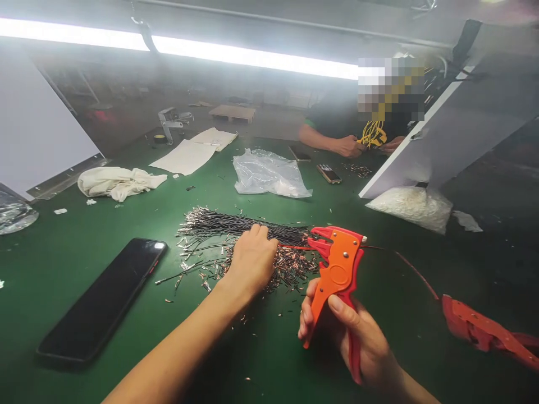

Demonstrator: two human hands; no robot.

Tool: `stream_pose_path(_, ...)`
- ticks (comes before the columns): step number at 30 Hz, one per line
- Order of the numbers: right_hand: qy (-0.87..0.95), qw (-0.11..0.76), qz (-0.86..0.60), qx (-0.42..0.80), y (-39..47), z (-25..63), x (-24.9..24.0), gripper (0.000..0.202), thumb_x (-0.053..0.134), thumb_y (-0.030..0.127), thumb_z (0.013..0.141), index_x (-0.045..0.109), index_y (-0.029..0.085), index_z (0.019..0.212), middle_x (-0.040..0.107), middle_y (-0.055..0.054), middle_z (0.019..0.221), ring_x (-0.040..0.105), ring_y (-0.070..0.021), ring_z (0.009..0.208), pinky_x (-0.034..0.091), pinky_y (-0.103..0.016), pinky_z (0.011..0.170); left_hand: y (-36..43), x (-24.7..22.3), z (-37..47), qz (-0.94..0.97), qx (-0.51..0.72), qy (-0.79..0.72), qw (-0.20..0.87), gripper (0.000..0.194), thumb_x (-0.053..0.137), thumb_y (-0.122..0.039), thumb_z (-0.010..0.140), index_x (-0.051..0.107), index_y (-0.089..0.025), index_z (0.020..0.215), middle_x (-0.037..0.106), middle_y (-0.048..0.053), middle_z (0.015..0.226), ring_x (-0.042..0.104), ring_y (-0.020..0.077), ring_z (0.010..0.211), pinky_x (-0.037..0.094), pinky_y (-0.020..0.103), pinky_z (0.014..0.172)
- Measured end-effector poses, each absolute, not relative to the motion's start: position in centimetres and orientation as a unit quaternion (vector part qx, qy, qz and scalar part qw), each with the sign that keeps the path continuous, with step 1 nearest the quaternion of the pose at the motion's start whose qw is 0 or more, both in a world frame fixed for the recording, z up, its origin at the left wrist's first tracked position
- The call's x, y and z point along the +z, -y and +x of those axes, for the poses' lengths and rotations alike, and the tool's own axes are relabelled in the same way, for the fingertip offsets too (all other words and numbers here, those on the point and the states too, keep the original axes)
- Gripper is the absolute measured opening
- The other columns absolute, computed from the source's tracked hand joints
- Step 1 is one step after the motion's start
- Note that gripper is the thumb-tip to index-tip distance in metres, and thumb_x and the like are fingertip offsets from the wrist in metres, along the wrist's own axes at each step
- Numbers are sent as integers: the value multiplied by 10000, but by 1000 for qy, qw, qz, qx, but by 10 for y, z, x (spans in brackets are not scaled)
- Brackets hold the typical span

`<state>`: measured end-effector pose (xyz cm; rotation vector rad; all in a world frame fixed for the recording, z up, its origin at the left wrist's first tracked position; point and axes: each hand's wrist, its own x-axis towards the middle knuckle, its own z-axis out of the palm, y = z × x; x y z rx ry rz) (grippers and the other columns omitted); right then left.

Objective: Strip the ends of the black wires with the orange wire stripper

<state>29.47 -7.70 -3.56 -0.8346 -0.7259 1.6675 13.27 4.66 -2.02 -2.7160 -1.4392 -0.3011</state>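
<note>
My right hand (357, 331) is wrapped around the handles of an orange and red wire stripper (339, 261), its jaws pointing left. Closed fingers of my left hand (255, 255) pinch a thin red wire (292, 247), which runs to the stripper's jaws; the fingertips are partly hidden. Behind and under that hand lies a bundle of black wires (219, 220) with bare or metal-tipped ends at the left. A heap of short black and copper wire scraps (290, 268) is spread just below the bundle.
A black phone (105, 300) lies at left, a second red tool (484, 325) at right. Further back are a white cloth (118, 180), paper (185, 156), a clear plastic bag (269, 174) and a filled bag (415, 205). Across the table, a co-worker's hand (349, 146) handles yellow wires.
</note>
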Motion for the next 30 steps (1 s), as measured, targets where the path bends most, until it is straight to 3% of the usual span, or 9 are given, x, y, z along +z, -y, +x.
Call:
stream_pose_path(7, 308, 542, -350, 699, 75, 294, -35, 280, 578, 440, 923, 609, 193, 1050, 661, -39, 800, 658, -221, 716, 519, -352, 656, -49, -14, 132, -891, -98, 442, 35, 170, 534, -80, 840, 665, -165, 771, 653, 108, 855, 605, 250, 874, 476, 341, 703)
stream_pose_path(12, 340, 548, -397, 653, 74, 298, -33, 269, 583, 433, 924, 606, 217, 1083, 677, -38, 843, 656, -215, 735, 528, -363, 698, -45, -3, 128, -917, -90, 387, 24, 193, 503, -70, 845, 658, -178, 807, 640, 31, 595, 598, 184, 549, 407, 284, 537)
stream_pose_path(16, 407, 532, -493, 555, 71, 302, -30, 303, 630, 425, 909, 618, 226, 1138, 685, -42, 959, 652, -190, 738, 521, -341, 733, -28, 8, 122, -947, -84, 309, 13, 166, 532, -45, 824, 621, -180, 785, 641, 11, 568, 585, 168, 494, 342, 255, 464)
stream_pose_path(20, 426, 497, -556, 513, 71, 302, -29, 338, 657, 462, 884, 674, 165, 1045, 705, -55, 809, 640, -192, 688, 520, -317, 665, -13, 22, 121, -961, -81, 265, 19, 177, 534, -24, 836, 589, -172, 756, 654, 26, 620, 599, 179, 542, 374, 253, 468)
stream_pose_path(25, 373, 489, -485, 622, 73, 299, -30, 421, 645, 420, 888, 634, 124, 1188, 737, -73, 709, 644, -197, 620, 518, -317, 615, -8, 25, 125, -947, -155, 280, 35, 144, 520, -69, 888, 580, -176, 812, 655, 28, 686, 619, 218, 674, 400, 269, 471)
stream_pose_path(28, 310, 493, -383, 717, 75, 298, -28, 472, 611, 371, 887, 596, 102, 1275, 756, -112, 720, 673, -233, 602, 529, -338, 562, 1, 20, 130, -882, -250, 396, -41, 62, 519, -192, 935, 576, -176, 918, 672, 31, 771, 610, 192, 649, 413, 277, 507)
stream_pose_path(30, 289, 498, -344, 742, 77, 296, -27, 501, 606, 346, 879, 578, 106, 1317, 768, -131, 766, 691, -254, 624, 542, -351, 548, 8, 17, 134, -825, -277, 477, -121, 153, 489, -260, 962, 575, -182, 863, 671, 24, 733, 604, 179, 615, 420, 289, 552)
